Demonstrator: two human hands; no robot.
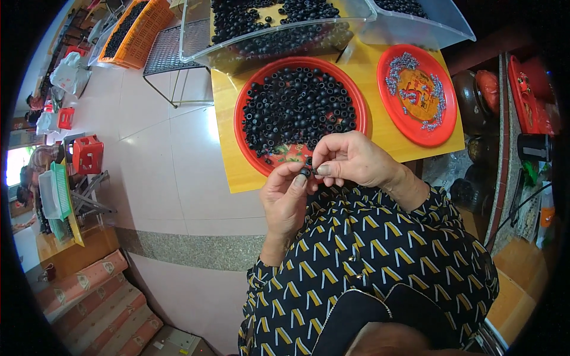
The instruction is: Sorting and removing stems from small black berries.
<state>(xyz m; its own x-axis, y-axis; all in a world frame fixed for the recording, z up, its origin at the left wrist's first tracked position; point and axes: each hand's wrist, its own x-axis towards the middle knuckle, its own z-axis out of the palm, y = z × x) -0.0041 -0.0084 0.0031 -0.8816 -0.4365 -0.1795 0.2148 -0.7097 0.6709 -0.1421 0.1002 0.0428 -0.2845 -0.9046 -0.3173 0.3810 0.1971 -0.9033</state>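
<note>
Close together at the near rim of a red round tray (pixel 238 121), both my hands are closed in pinches. My left hand (pixel 284 200) grips a small black ring-shaped piece (pixel 305 172) between thumb and fingers. The thumb and forefinger of my right hand (pixel 356 161) meet right beside that piece, on a tiny dark bit too small to name. A heap of similar black pieces (pixel 297 104), round with open centres, fills most of the tray. To the right, a second red plate (pixel 389 110) bears small silvery-grey parts (pixel 440 98), which look like screws.
Both trays rest on a yellow table (pixel 228 169). Behind them stand clear plastic bins (pixel 196 56) of black pieces. An orange crate (pixel 145 35) and a dark stool (pixel 178 50) are at far left. Another person (pixel 44 157) is at the left edge, near a red container (pixel 88 154).
</note>
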